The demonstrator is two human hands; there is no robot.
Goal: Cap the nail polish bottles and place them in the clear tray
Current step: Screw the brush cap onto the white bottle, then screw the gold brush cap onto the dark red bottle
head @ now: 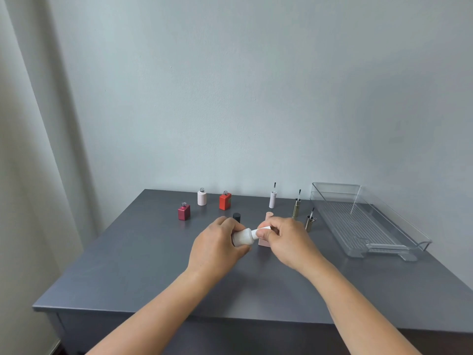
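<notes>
White glass-like bottle [242,237], likely light, smooth, slippery: left hand [218,243] wraps body, right hand [284,238] pinches white cap [261,230]. Best hold: body, not cap.

White nail polish bottle [243,237] held tilted, its white cap [261,231] on; three uncapped bottles [202,198] stand behind; clear tray [368,221] empty.

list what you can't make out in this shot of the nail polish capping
Head view only:
- White bottle's neck joint: covered by right hand fingers, so cap tightness unknown.
- Black-capped bottle: body behind left hand.
- Pink bottle: mostly behind right hand.
- Bottle labels: too small.
</notes>
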